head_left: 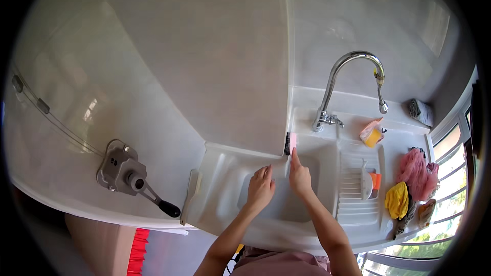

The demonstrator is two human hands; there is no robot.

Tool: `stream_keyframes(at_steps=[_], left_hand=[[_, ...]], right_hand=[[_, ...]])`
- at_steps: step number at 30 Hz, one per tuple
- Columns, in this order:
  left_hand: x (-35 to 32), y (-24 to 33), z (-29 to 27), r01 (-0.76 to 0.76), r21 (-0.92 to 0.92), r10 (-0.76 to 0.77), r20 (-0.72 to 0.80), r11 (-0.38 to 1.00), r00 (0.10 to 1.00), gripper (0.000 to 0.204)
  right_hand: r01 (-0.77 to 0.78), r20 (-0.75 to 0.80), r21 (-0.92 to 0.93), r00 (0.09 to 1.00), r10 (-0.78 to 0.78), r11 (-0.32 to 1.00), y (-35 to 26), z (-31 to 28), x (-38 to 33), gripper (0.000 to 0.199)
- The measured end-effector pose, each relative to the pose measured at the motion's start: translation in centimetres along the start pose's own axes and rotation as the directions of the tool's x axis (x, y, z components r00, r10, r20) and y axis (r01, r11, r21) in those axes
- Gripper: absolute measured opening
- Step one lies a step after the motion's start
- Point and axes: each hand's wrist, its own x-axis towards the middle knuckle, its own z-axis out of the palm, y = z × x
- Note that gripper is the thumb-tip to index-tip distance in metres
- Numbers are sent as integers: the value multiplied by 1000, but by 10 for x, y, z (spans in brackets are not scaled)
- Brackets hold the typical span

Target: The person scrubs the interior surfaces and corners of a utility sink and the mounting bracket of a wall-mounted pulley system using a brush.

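Observation:
My right hand [300, 177] reaches over the white sink [220, 209] with its index finger stretched out. The fingertip meets the lower end of a small pink block [292, 140]. Pink and upright, that block stands at the sink's back edge by the wall corner, with a dark piece [287, 144] along its left side. I cannot make out exactly what it is. My left hand [261, 187] hovers over the basin, its fingers loosely bent and the thumb apart, with nothing seen in it.
A chrome gooseneck tap [330, 89] rises behind the sink. On the ribbed drainboard [353, 212] lie a white-handled brush [366, 183] and an orange piece [376, 180]. Pink netting [415, 174] and a yellow cloth [397, 201] lie farther right. A lever clamp [123, 168] is at left.

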Motion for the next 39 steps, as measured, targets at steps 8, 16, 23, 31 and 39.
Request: stream_keyframes(at_steps=[8, 16, 23, 31, 39], left_hand=[[-79, -62, -83, 213, 204, -166, -224, 955, 960, 44], [-113, -93, -116, 562, 390, -467, -317, 729, 825, 52], [-133, -116, -116, 542, 400, -469, -272, 739, 840, 56], [-102, -80, -114, 418, -4, -418, -45, 908, 907, 58], [-31, 64, -13, 616, -705, -66, 637, 352, 768, 50]], right_hand=[[380, 300, -30, 886, -354, 925, -23, -10, -98, 51], [458, 389, -40, 826, -409, 888, -95, 86, -33, 48], [287, 324, 137, 891, -317, 948, -93, 94, -30, 40], [2, 235, 217, 971, -54, 976, -25, -2, -99, 37], [-219, -130, 466, 941, 311, 857, 33, -110, -160, 38]])
